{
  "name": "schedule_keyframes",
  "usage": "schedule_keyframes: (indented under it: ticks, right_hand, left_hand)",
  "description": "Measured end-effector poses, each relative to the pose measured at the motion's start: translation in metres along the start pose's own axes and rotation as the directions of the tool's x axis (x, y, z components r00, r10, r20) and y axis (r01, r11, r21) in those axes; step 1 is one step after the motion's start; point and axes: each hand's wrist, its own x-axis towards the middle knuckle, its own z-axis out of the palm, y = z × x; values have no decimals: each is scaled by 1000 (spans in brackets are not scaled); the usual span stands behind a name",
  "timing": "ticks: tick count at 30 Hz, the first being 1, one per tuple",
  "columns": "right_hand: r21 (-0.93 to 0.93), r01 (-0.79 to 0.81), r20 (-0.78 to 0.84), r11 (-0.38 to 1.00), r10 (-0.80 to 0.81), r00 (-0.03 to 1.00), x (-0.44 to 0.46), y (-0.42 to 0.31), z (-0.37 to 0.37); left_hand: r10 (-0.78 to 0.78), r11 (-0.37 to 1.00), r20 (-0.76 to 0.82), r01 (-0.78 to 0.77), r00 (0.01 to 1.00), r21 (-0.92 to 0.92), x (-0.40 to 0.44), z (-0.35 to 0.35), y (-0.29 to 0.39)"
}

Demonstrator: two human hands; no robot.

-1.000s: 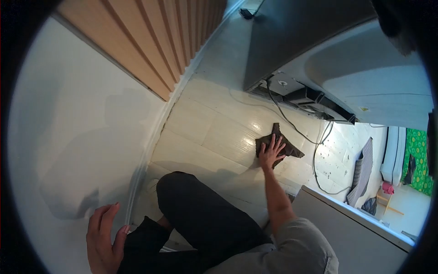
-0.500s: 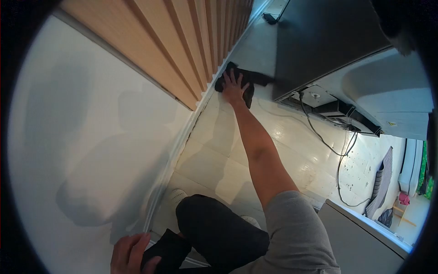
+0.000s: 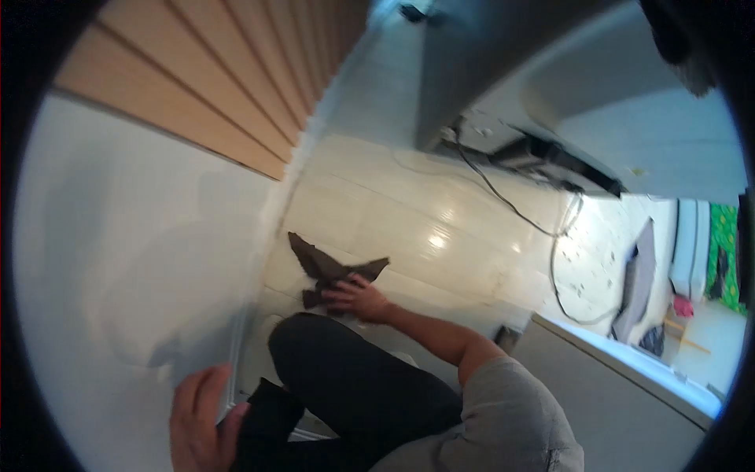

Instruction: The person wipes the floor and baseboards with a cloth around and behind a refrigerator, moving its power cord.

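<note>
A dark brown cloth [image 3: 321, 266] lies crumpled on the pale tiled floor [image 3: 377, 204], just beyond my bent knee. My right hand [image 3: 355, 299] presses down on its near side, with the fingers spread over it and pointing left. Two corners of the cloth stick out past the hand, one toward the wall and one toward the right. At the lower left, my left hand [image 3: 203, 421] is raised beside my leg, near the white wall [image 3: 141, 259]. Its fingers are curved and apart, holding nothing.
Wooden slats [image 3: 212, 71] cover the wall at the upper left. A large grey appliance [image 3: 582, 102] stands at the upper right, its cable [image 3: 503, 200] looping over the floor. A grey cabinet [image 3: 598, 393] is at the lower right; a striped mat [image 3: 635, 283] lies beyond it.
The cloth and my right hand went from the middle of the floor to the skirting beside the slats, then back close to my knee. The camera view has shifted too.
</note>
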Motion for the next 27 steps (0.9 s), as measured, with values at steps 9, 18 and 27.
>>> schedule_keyframes:
  ticks: [9,18,27]
  right_hand:
    - [-123,-973,1,196,980,197,-338,121,-2]
    - [-8,-913,160,407,902,401,-189,43,-119]
    - [68,-673,-320,736,655,684,-167,-31,21]
  left_hand:
    - [38,991,-77,-28,996,128,12,4,12]
    - [39,999,-106,-36,994,26,16,13,22]
    - [25,999,-71,-23,997,30,15,15,21]
